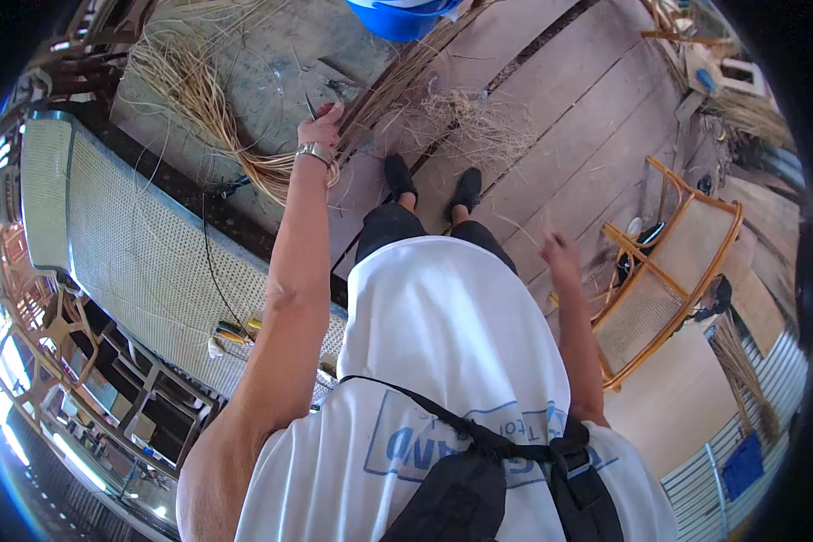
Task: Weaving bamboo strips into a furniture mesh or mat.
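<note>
My left hand (323, 126), with a metal watch at the wrist, is stretched forward over the edge of a low grey work surface (271, 54). Its fingers are closed, and a thin, pointed metal tool (310, 106) sticks out past them; most of it is hidden in the grip. Close by lies a small dark object (339, 87) whose kind I cannot make out. A long bundle of tan cane strands (199, 99) runs across the surface and ends beside my wrist. Off to the right, my right hand (560, 251) hangs above the floor, smeared by motion.
A long woven cane panel (144, 235) in a dark frame stretches along my left, with yellow-handled tools (233, 331) on it. Loose strips (479, 117) litter the floor ahead. At right is a rattan chair (641, 321); a blue tub (397, 23) stands at the far edge.
</note>
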### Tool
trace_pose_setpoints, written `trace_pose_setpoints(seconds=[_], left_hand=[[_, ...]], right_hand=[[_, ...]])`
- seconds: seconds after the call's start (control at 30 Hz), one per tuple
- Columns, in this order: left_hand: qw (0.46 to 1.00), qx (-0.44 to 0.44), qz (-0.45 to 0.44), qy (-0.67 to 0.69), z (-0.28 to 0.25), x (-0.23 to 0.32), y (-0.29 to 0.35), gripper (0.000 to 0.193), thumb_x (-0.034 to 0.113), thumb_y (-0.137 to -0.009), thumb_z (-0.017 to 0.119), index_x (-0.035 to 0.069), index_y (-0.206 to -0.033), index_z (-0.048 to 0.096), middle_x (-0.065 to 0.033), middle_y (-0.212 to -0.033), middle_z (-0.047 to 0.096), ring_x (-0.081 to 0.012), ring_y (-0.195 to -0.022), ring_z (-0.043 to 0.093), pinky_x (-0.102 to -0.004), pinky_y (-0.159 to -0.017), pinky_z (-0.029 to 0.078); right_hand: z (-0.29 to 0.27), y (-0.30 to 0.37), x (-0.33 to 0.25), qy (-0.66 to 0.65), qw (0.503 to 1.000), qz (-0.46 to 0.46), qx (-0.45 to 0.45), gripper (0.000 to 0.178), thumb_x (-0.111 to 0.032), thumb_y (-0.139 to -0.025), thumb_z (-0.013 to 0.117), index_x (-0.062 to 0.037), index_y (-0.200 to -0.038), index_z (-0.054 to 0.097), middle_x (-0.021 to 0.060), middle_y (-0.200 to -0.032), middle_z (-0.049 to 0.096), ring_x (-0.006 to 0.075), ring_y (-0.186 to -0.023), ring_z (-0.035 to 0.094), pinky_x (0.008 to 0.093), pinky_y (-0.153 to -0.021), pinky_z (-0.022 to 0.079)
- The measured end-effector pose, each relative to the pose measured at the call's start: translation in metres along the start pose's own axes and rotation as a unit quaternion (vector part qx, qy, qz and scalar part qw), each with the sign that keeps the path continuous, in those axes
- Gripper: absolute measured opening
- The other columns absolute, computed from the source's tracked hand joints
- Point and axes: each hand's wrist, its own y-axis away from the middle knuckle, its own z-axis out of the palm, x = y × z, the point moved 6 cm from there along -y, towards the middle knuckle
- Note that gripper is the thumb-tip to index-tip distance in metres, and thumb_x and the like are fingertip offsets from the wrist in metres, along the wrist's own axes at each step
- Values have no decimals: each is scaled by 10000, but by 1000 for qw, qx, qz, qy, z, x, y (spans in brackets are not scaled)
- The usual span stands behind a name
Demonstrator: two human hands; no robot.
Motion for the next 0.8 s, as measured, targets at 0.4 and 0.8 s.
trace_pose_setpoints(seconds=[0.4,0.8], left_hand=[[957,-236,-32,-167,103,-72,171,341,387,-913,686,52,-902,747,37,-657,608,-32,-508,431,-229,-472,330],[972,-224,71,-32,115,-4,141,135,205,-899,716,86,-934,664,-42,-829,727,-28,-447,400,-205,-401,286]], right_hand=[[128,-5,-128,-165,951,-79,-249,211,-148,-935,642,-20,-1101,665,-20,-871,615,83,-732,536,228,-695,431],[86,48,-137,107,931,-88,-338,240,-200,-898,677,-11,-1046,683,-2,-835,626,84,-737,537,238,-644,429]])
